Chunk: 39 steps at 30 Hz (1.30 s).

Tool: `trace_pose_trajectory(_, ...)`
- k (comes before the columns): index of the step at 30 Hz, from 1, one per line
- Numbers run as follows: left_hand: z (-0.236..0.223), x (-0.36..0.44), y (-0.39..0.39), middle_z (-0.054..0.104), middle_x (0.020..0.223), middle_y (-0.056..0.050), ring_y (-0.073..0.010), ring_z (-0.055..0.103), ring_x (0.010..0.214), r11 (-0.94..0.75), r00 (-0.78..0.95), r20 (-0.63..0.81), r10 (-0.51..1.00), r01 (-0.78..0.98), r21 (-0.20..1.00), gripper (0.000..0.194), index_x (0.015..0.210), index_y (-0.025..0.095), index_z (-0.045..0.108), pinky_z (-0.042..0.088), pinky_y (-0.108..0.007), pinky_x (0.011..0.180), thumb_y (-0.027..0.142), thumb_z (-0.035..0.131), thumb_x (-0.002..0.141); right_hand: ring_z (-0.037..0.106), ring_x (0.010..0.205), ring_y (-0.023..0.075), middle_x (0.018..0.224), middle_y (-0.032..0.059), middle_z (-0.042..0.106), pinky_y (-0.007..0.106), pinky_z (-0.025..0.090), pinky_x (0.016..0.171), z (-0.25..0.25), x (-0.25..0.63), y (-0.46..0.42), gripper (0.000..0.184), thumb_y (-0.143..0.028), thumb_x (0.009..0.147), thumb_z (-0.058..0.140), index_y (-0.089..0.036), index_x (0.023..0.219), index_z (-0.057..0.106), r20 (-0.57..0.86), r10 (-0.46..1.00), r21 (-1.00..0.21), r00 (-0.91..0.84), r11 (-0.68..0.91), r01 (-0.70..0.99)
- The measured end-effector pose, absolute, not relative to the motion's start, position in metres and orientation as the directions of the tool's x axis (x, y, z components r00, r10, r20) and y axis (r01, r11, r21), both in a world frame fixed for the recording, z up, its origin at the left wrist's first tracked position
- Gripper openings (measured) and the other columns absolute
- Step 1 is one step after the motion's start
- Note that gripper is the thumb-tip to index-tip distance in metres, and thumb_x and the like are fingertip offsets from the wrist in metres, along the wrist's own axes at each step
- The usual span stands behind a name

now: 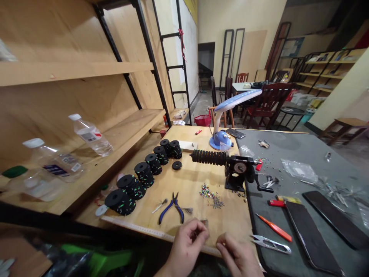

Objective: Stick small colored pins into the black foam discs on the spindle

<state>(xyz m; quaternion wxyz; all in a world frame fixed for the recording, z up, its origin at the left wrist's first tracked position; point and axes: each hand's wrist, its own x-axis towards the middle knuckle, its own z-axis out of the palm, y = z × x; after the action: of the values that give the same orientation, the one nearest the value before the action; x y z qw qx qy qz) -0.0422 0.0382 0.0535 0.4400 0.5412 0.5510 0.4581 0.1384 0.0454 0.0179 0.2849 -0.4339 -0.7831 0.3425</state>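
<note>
My left hand (188, 246) is closed in a pinch over the front edge of the wooden board; whatever lies between its fingertips is too small to make out. A short way to its right, my right hand (238, 256) has thumb and fingers pressed together, their contents hidden. Blue-handled pliers (173, 209) lie spread just beyond my left hand. Past the hands are a heap of coloured beads (205, 191) and a pile of small grey metal pieces (218, 202). Behind these stands a black hand-cranked winder (238, 169) with a row of black discs (209, 157) on its shaft.
Stacks of black foam spools (119, 201) line the board's left side. A blue desk lamp (221, 139) stands at the back. On the grey mat (271, 154) lie thread snips (271, 243), an orange-handled tool (275, 227) and dark phones (313, 236). Shelves with bottles (90, 134) rise at left.
</note>
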Motion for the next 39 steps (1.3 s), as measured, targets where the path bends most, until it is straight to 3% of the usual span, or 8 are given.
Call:
trace_pose_trajectory(3, 0.052, -0.074, 0.044, 0.056, 0.067, -0.001, -0.0148, 0.052, 0.064, 0.017, -0.203, 0.023, 0.979, 0.194, 0.981, 0.022, 0.074, 0.016, 0.06, 0.041, -0.022, 0.06, 0.036, 0.056, 0.084, 0.062, 0.056, 0.0146, 0.062, 0.0009, 0.064, 0.02, 0.045, 0.055, 0.024, 0.147, 0.05, 0.028, -0.035, 0.094, 0.039, -0.022, 0.081, 0.06, 0.107, 0.897, -0.79, -0.43, 0.339, 0.51)
trace_pose_trajectory(8, 0.046, -0.112, 0.049, 0.064, 0.079, -0.004, -0.018, 0.058, 0.069, 0.027, -0.279, 0.094, 0.956, 0.399, 0.917, 0.02, 0.086, 0.017, 0.064, 0.044, -0.025, 0.061, 0.035, 0.056, 0.084, 0.06, 0.108, 0.0261, 0.104, 0.0129, 0.068, 0.03, 0.048, 0.085, 0.026, 0.161, 0.056, 0.024, -0.04, 0.088, 0.051, -0.022, 0.079, 0.064, 0.156, 0.939, -0.858, -0.308, 0.283, 0.428)
trace_pose_trajectory(11, 0.045, -0.104, 0.047, 0.065, 0.082, -0.006, -0.0204, 0.06, 0.074, -0.014, -0.154, 0.111, 0.982, 0.526, 0.85, 0.014, 0.089, 0.019, 0.066, 0.045, -0.028, 0.066, 0.026, 0.055, 0.084, 0.066, 0.078, 0.0225, 0.081, 0.0086, 0.068, 0.026, 0.051, 0.062, 0.027, 0.16, 0.054, 0.033, -0.05, 0.086, 0.051, -0.021, 0.076, 0.064, -0.033, 0.959, -0.954, -0.281, 0.054, 0.295)
trace_pose_trajectory(14, 0.042, -0.082, 0.046, 0.067, 0.089, -0.008, -0.0233, 0.061, 0.082, -0.094, -0.004, 0.122, 0.992, 0.612, 0.785, 0.02, 0.094, 0.021, 0.066, 0.046, -0.032, 0.076, 0.016, 0.052, 0.081, 0.047, 0.043, 0.0119, 0.055, -0.0013, 0.056, 0.021, 0.036, 0.04, 0.031, 0.154, 0.05, 0.042, -0.059, 0.082, 0.051, -0.019, 0.074, 0.06, -0.227, 0.928, -0.968, -0.296, -0.181, 0.172)
trace_pose_trajectory(24, 0.008, -0.047, 0.068, 0.065, 0.094, -0.011, -0.0254, 0.058, 0.089, -0.126, 0.155, -0.003, 0.988, 0.818, 0.561, 0.04, 0.101, 0.017, 0.062, 0.044, -0.036, 0.079, -0.001, 0.038, 0.076, 0.03, 0.044, 0.0078, 0.048, -0.0091, 0.034, 0.02, 0.024, 0.044, 0.027, 0.147, 0.045, 0.044, -0.062, 0.072, 0.063, -0.018, 0.067, 0.055, -0.288, 0.942, -0.956, -0.171, -0.293, -0.008)
trace_pose_trajectory(28, 0.012, -0.046, 0.068, 0.064, 0.088, -0.008, -0.0226, 0.06, 0.084, -0.055, 0.035, 0.042, 0.999, 0.639, 0.767, 0.023, 0.093, 0.018, 0.062, 0.044, -0.032, 0.076, 0.008, 0.046, 0.08, 0.023, 0.039, 0.0062, 0.045, -0.0116, 0.029, 0.02, 0.018, 0.041, 0.02, 0.139, 0.045, 0.047, -0.066, 0.07, 0.061, -0.019, 0.068, 0.053, -0.293, 0.95, -0.952, -0.108, -0.3, -0.058)
trace_pose_trajectory(32, 0.028, -0.043, 0.063, 0.062, 0.078, -0.003, -0.0182, 0.058, 0.075, 0.09, -0.048, -0.082, 0.996, 0.228, 0.969, 0.006, 0.081, 0.017, 0.059, 0.044, -0.027, 0.069, 0.022, 0.06, 0.078, 0.021, 0.038, 0.0063, 0.043, -0.0126, 0.027, 0.019, 0.016, 0.04, 0.026, 0.132, 0.049, 0.051, -0.07, 0.068, 0.06, -0.02, 0.07, 0.051, -0.298, 0.951, -0.949, -0.078, -0.304, -0.08)
trace_pose_trajectory(39, 0.031, -0.033, 0.059, 0.053, 0.066, 0.003, -0.0122, 0.05, 0.064, 0.3, -0.054, -0.308, 0.95, -0.114, 0.947, 0.029, 0.074, 0.016, 0.056, 0.039, -0.022, 0.063, 0.04, 0.072, 0.07, 0.021, 0.039, 0.0055, 0.046, -0.0119, 0.028, 0.019, 0.015, 0.04, 0.035, 0.123, 0.047, 0.048, -0.067, 0.07, 0.061, -0.019, 0.07, 0.052, -0.228, 0.97, -0.966, -0.087, -0.237, -0.105)
